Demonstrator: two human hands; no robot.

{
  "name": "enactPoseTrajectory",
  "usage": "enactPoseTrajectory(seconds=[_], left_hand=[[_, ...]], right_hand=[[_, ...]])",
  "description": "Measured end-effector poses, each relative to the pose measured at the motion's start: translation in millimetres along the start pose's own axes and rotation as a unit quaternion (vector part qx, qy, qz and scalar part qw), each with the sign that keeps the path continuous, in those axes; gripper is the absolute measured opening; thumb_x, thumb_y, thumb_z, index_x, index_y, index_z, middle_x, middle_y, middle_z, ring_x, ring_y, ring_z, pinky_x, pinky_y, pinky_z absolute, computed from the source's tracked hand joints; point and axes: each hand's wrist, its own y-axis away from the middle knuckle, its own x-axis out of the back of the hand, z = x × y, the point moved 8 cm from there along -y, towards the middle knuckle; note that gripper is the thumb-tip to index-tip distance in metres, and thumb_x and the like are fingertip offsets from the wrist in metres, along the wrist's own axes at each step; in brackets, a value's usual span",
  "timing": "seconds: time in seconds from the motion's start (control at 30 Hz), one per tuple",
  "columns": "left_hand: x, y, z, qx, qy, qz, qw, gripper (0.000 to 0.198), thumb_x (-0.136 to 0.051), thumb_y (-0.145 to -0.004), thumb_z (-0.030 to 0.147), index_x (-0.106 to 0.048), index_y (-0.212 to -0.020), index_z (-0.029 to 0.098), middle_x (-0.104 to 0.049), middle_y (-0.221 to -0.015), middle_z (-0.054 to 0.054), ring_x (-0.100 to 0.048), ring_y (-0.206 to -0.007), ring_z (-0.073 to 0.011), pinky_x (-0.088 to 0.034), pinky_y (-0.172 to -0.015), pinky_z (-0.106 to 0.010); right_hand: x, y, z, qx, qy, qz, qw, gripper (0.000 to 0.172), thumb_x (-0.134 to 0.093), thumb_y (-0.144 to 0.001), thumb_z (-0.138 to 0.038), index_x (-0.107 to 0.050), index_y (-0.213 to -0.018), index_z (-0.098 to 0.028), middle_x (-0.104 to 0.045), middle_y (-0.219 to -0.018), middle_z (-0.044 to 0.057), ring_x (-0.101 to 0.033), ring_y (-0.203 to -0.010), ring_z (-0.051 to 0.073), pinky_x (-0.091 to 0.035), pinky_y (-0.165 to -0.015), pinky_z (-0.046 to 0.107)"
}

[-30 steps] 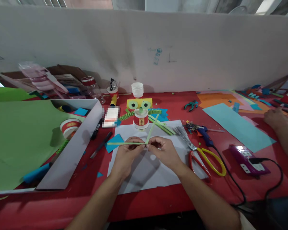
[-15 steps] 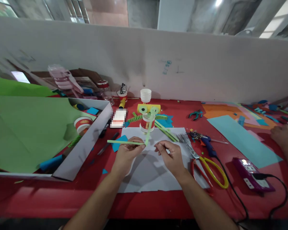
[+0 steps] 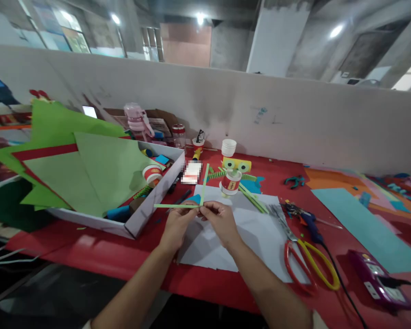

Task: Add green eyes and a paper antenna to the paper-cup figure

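Two pale green paper strips meet in an L at my fingertips: one strip points left, the other strip stands up away from me. My left hand is closed in a pinch on the left-pointing strip, close to the corner. My right hand pinches at that corner, its fingertips touching those of the left. Just beyond them stands a red-and-white paper cup with green folded paper arms, and a yellow roll with round eyes sits above it. More green strips lie beside the cup. White paper lies underneath.
Large scissors, a blue glue gun and a purple power box lie on the right. A white box with green sheets stands on the left. Teal pliers and a blue sheet are farther off.
My right hand has moved left and closed on the strips' corner beside my left hand. The view has turned left, and the strip that points away now leans less over the cup.
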Motion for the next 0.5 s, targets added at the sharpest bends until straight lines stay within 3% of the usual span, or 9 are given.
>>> enactPoseTrajectory(seconds=[0.13, 0.3, 0.5], left_hand=[[15.5, -4, 0, 0.016, 0.009, 0.028, 0.999, 0.015, -0.076, -0.062, 0.025, -0.067, -0.066, 0.014, -0.063, -0.064, 0.0, -0.056, -0.065, -0.013, -0.044, -0.068, -0.024], [23.1, -5, 1, 0.007, 0.029, 0.069, 0.997, 0.016, -0.078, -0.057, 0.023, -0.066, -0.063, 0.014, -0.063, -0.064, 0.001, -0.056, -0.066, -0.0127, -0.044, -0.068, -0.023], [14.7, 2, 3, 0.019, 0.004, 0.015, 1.0, 0.015, -0.077, -0.062, 0.023, -0.066, -0.065, 0.015, -0.062, -0.064, 0.001, -0.055, -0.064, -0.012, -0.044, -0.064, -0.022]], right_hand=[[-15, -11, 12, -0.076, -0.051, -0.011, 0.996, 0.015, -0.074, -0.06, -0.031, -0.072, -0.067, -0.018, -0.068, -0.06, 0.0, -0.061, -0.059, 0.015, -0.048, -0.059, 0.027], [-20, -12, 16, -0.081, -0.075, -0.014, 0.994, 0.014, -0.074, -0.062, -0.03, -0.073, -0.068, -0.018, -0.069, -0.061, 0.0, -0.061, -0.058, 0.014, -0.047, -0.058, 0.026], [-8, -5, 18, -0.086, -0.077, -0.015, 0.993, 0.013, -0.075, -0.063, -0.028, -0.071, -0.068, -0.017, -0.067, -0.059, -0.001, -0.058, -0.056, 0.011, -0.044, -0.055, 0.022]])
